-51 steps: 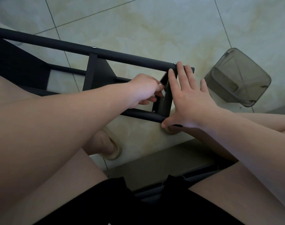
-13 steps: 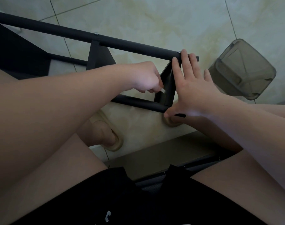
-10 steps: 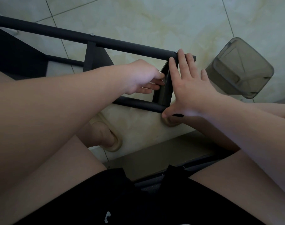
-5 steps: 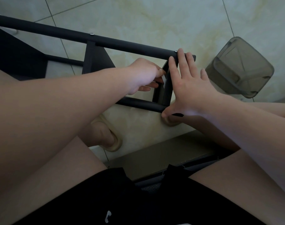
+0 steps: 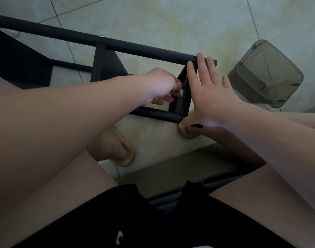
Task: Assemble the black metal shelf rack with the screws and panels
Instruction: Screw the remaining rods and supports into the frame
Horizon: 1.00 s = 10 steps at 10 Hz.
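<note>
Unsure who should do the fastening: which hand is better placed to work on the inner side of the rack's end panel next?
Left, probably. The left hand has its curled fingertips at the inner face of the end panel, while the right hand lies flat on the outer side, bracing it.

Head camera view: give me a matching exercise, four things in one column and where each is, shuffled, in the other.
1 right hand
2 left hand
3 grey container
4 beige slipper

A on the floor, right of the rack
B flat against the rack's end panel
C fingers curled at the panel's inner side
D on a foot, near the lower rail

Pairs: 1-B, 2-C, 3-A, 4-D
</note>
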Each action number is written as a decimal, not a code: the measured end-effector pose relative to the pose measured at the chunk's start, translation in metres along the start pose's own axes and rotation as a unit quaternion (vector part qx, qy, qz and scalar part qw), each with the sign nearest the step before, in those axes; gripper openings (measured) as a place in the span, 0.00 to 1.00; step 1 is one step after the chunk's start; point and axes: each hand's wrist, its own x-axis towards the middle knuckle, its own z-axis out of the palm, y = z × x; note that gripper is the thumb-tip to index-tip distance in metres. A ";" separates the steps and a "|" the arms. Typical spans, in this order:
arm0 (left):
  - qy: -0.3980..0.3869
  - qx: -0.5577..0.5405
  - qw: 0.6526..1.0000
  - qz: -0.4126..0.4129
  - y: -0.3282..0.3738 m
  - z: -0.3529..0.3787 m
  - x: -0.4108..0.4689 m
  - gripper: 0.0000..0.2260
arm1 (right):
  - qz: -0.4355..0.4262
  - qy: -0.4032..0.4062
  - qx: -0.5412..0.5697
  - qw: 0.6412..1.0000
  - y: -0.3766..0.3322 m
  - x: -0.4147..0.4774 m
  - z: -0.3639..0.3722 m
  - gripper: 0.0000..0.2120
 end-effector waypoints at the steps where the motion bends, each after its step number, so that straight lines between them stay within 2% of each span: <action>1: -0.008 0.012 1.000 -0.011 -0.001 0.000 -0.001 0.04 | 0.000 0.001 0.000 1.000 0.000 0.000 0.000 0.73; 5: 0.022 -0.039 0.999 -0.010 0.003 0.000 -0.003 0.05 | 0.002 -0.003 -0.003 1.000 -0.001 0.000 -0.001 0.73; 7: 0.000 -0.007 1.000 -0.017 0.000 0.001 -0.003 0.04 | 0.001 0.001 -0.003 1.000 0.000 0.001 0.000 0.73; 10: -0.024 -0.044 0.997 -0.055 -0.003 0.001 0.004 0.05 | -0.001 0.003 -0.004 1.000 0.001 0.001 0.002 0.73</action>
